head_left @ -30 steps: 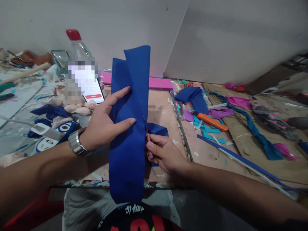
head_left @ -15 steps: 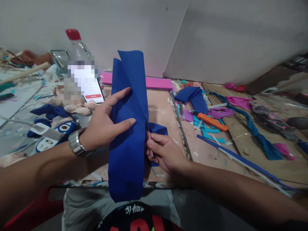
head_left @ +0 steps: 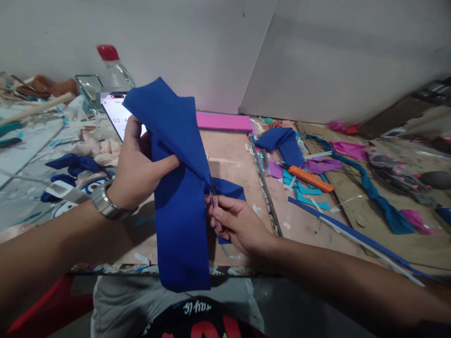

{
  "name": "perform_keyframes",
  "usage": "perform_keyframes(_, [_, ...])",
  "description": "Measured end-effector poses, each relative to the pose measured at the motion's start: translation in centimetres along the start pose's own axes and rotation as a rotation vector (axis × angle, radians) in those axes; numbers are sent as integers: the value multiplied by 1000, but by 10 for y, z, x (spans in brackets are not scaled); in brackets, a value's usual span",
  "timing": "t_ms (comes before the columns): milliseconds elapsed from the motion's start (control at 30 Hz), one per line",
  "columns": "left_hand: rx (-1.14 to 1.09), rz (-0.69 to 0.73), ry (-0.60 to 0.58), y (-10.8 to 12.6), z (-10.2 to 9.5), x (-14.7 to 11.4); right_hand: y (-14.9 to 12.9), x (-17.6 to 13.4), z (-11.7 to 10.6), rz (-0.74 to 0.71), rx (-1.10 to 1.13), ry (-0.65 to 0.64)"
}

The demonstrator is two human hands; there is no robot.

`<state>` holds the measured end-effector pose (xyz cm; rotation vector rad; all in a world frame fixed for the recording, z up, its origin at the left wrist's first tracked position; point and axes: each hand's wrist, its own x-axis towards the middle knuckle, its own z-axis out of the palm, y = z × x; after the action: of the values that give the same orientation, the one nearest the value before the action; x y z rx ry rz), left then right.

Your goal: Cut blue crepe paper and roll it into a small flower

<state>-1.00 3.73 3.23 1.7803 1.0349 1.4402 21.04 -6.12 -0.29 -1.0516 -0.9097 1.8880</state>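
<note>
A long piece of blue fabric [head_left: 181,220] stands upright in front of me, its upper part folded over to the left and its lower end hanging past the table edge. My left hand [head_left: 136,164] grips its left side, thumb on the near face and fingers behind. Closed round the pink handles of small scissors [head_left: 215,211] is my right hand [head_left: 239,220]. The scissors' blades point up at the fabric's right edge, where a cut or fold line meets them. Another blue fabric piece [head_left: 230,188] lies on the table behind my right hand.
A phone [head_left: 114,119] leans at the back left by a red-capped bottle [head_left: 118,70]. An orange utility knife [head_left: 308,178] lies right among fabric scraps and blue and white strips. A pink slab [head_left: 225,122] lies along the wall. Blue and beige scraps cover the left side.
My left hand has moved left and pulled the fabric's upper part over to the left, so it now covers part of the phone. The scissors have shifted slightly left and down.
</note>
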Motion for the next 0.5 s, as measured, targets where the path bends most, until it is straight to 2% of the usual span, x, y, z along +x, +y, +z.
perform_keyframes(200, [-41, 74, -8, -2, -13, 11, 3, 2, -1, 10, -41, -13])
perform_keyframes(333, [-174, -15, -65, 1, -20, 21, 3, 2, 0, 1, -41, -20])
perform_keyframes(500, [-269, -69, 18, 9, -26, 31, 1, -2, 3, -17, -53, -20])
